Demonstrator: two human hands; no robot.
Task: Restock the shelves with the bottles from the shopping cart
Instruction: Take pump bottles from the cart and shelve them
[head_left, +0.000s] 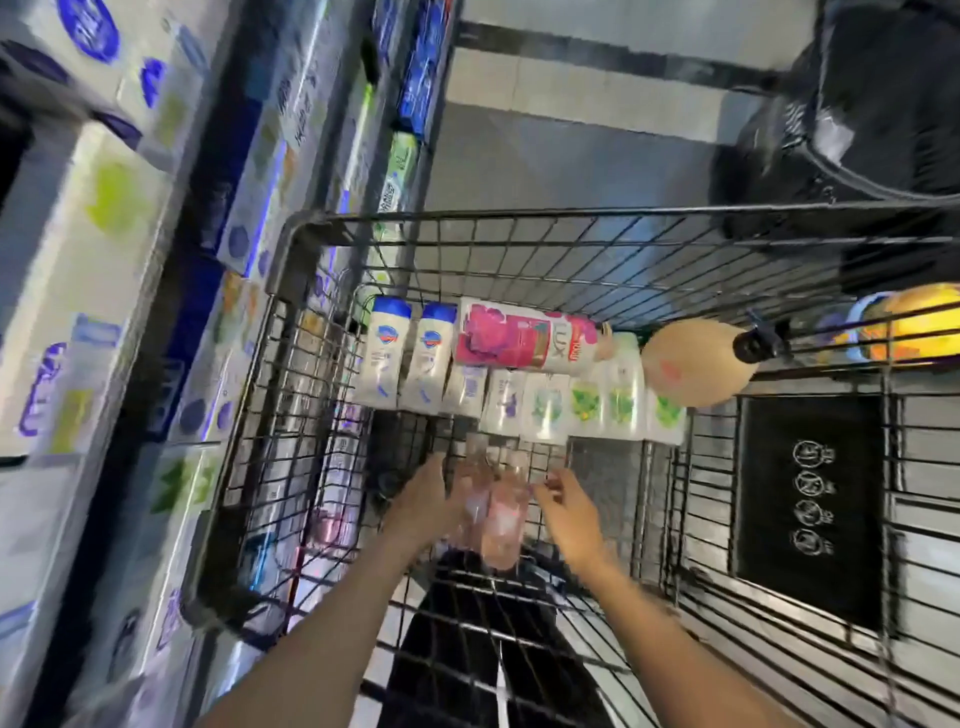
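Left hand (423, 501) grasping clear bottles (493, 512), right hand (569, 512) released, LUX bottle (524, 338) (pink label)

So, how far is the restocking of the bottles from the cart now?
Done: cannot tell; the shelves on the left are blurred. In hand: left hand holds clear pinkish bottles inside the shopping cart, right hand is beside them, grip unclear. Left: a row of white bottles, a pink Lux bottle and a round beige pump bottle remain in the cart.
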